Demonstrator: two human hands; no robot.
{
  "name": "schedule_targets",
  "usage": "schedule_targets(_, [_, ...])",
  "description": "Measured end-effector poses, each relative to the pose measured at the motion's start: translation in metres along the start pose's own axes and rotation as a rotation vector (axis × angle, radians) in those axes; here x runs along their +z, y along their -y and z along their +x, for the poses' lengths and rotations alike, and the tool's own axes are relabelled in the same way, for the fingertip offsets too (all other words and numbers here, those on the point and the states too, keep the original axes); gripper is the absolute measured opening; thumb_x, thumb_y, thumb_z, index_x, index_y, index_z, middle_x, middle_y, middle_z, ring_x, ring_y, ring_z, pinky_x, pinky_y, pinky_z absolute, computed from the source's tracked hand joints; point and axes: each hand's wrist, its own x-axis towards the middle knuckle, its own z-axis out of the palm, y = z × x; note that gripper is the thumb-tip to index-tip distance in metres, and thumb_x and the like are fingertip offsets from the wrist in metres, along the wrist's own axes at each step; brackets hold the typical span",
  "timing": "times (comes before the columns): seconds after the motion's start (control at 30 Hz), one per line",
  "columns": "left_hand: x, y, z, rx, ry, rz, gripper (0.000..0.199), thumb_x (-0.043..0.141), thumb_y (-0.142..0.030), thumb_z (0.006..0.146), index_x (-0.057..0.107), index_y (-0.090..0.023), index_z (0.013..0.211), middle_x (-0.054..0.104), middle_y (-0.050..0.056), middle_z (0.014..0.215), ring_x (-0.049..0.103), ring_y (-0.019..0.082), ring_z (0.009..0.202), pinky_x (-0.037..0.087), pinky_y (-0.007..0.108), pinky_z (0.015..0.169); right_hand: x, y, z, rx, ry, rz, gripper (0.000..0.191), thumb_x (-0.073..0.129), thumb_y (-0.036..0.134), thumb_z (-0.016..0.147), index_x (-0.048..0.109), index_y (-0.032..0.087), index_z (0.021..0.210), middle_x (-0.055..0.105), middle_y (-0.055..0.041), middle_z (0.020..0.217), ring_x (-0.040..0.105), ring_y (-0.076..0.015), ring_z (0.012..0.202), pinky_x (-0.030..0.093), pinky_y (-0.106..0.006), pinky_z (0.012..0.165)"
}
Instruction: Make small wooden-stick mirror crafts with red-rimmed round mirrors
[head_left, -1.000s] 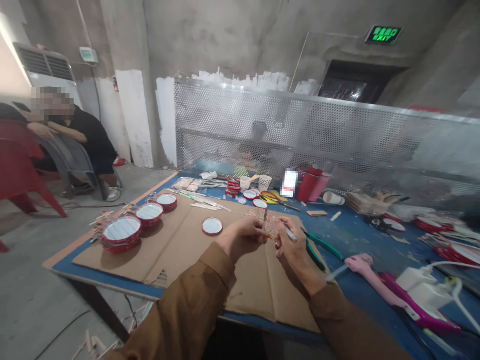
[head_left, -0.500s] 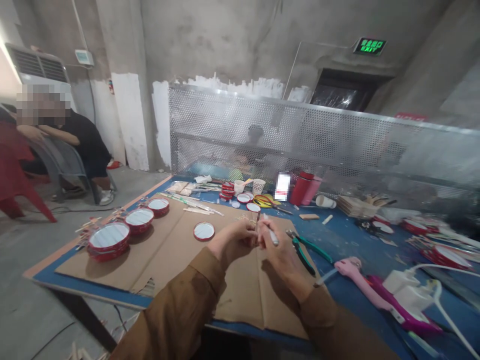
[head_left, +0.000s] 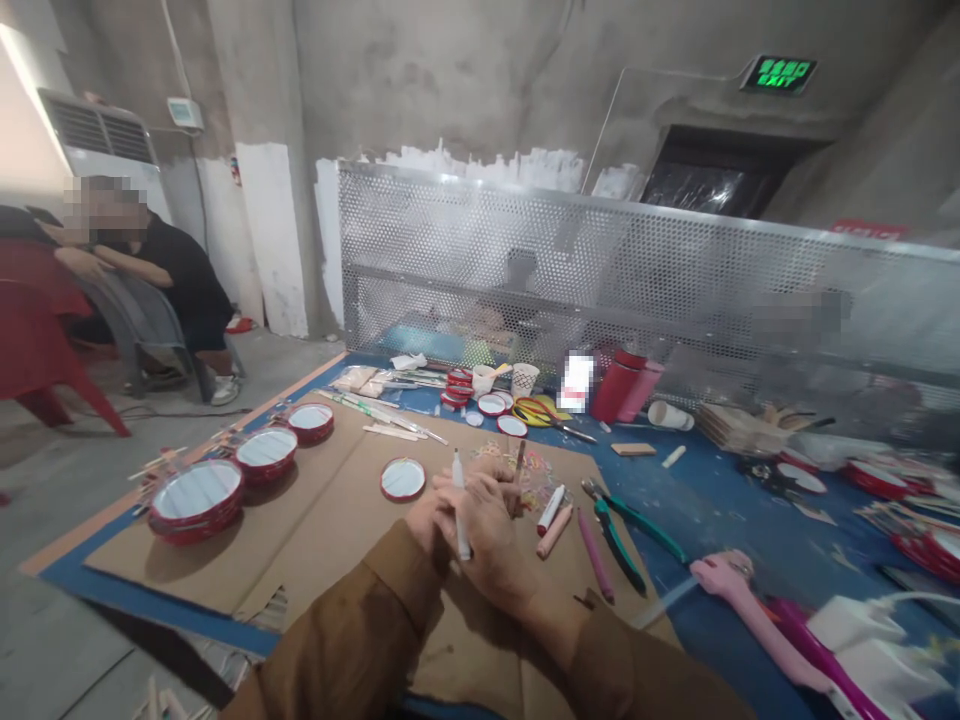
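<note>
My right hand (head_left: 484, 520) is closed around an uncapped white marker (head_left: 461, 515), its dark tip pointing up. It crosses over my left hand (head_left: 426, 520), hiding most of its fingers. A thin brown stick (head_left: 520, 458) stands upright at the left hand's fingertips and seems held there. Beyond it lie loose coloured rubber bands (head_left: 538, 465) on the cardboard (head_left: 337, 520). A red-rimmed white lid (head_left: 403, 479) sits left of my hands. Right of them are a white marker with a red end (head_left: 551, 508), a peach stick-like piece (head_left: 555, 531) and a purple pen-like piece (head_left: 595, 558).
Green-handled pliers (head_left: 637, 530) and a pink glue gun (head_left: 731, 580) lie on the right by white plugs (head_left: 855, 625). Three red drum-like tins (head_left: 196, 500) line the left. Scissors (head_left: 555, 418), cups and a red bottle (head_left: 619, 388) stand along the mesh panel (head_left: 450, 240). A person (head_left: 176, 270) sits far left.
My right hand has moved left with the marker, across my left hand, and the marker now points up. The rubber bands and pieces right of my hands have come into view. The camera has shifted slightly.
</note>
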Motion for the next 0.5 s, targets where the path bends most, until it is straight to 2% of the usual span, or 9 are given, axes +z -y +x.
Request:
schedule_targets(0.03, [-0.001, 0.006, 0.003, 0.042, -0.123, -0.035, 0.015, 0.057, -0.04, 0.074, 0.058, -0.026, 0.077, 0.058, 0.008, 0.092, 0.043, 0.023, 0.125, 0.042, 0.031, 0.104, -0.002, -0.002, -0.001, 0.001, 0.009, 0.011, 0.037, 0.05, 0.013, 0.089, 0.053, 0.023, 0.124, 0.067, -0.0104, 0.107, 0.059, -0.0264, 0.101, 0.044, -0.046, 0.091])
schedule_targets(0.07, [0.0, 0.011, 0.005, 0.04, -0.167, -0.051, 0.015, 0.058, -0.041, 0.072, 0.056, -0.026, 0.074, 0.057, 0.008, 0.09, 0.041, 0.023, 0.127, 0.04, 0.031, 0.106, -0.004, -0.003, -0.002, 0.007, 0.015, 0.021, 0.037, 0.05, 0.012, 0.089, 0.052, 0.023, 0.124, 0.067, -0.0101, 0.107, 0.06, -0.0259, 0.101, 0.044, -0.045, 0.09])
schedule_targets(0.2, [0.004, 0.026, 0.008, 0.009, -0.171, -0.208, 0.02, 0.062, -0.045, 0.065, 0.054, -0.027, 0.07, 0.056, 0.007, 0.085, 0.038, 0.025, 0.128, 0.038, 0.03, 0.107, -0.011, -0.006, -0.004, 0.012, 0.007, 0.062, 0.039, 0.051, 0.01, 0.088, 0.05, 0.023, 0.125, 0.067, -0.0094, 0.108, 0.06, -0.0242, 0.1, 0.044, -0.042, 0.087])
schedule_targets(0.37, [0.008, 0.034, 0.005, 0.198, -0.274, -0.63, 0.029, 0.06, -0.055, 0.062, 0.055, -0.028, 0.069, 0.055, 0.004, 0.077, 0.054, 0.021, 0.106, 0.046, 0.026, 0.096, -0.012, -0.005, -0.005, 0.001, 0.0, 0.075, 0.042, 0.051, 0.008, 0.088, 0.048, 0.023, 0.127, 0.067, -0.009, 0.112, 0.06, -0.0235, 0.101, 0.044, -0.041, 0.087])
schedule_targets(0.5, [0.014, 0.029, 0.001, 0.225, -0.375, -0.657, 0.031, 0.059, -0.056, 0.063, 0.059, -0.027, 0.074, 0.057, 0.004, 0.078, 0.058, 0.019, 0.104, 0.047, 0.023, 0.096, -0.014, -0.006, -0.004, -0.012, 0.015, 0.059, 0.04, 0.051, 0.01, 0.089, 0.048, 0.023, 0.127, 0.067, -0.0096, 0.113, 0.06, -0.0246, 0.101, 0.044, -0.042, 0.087])
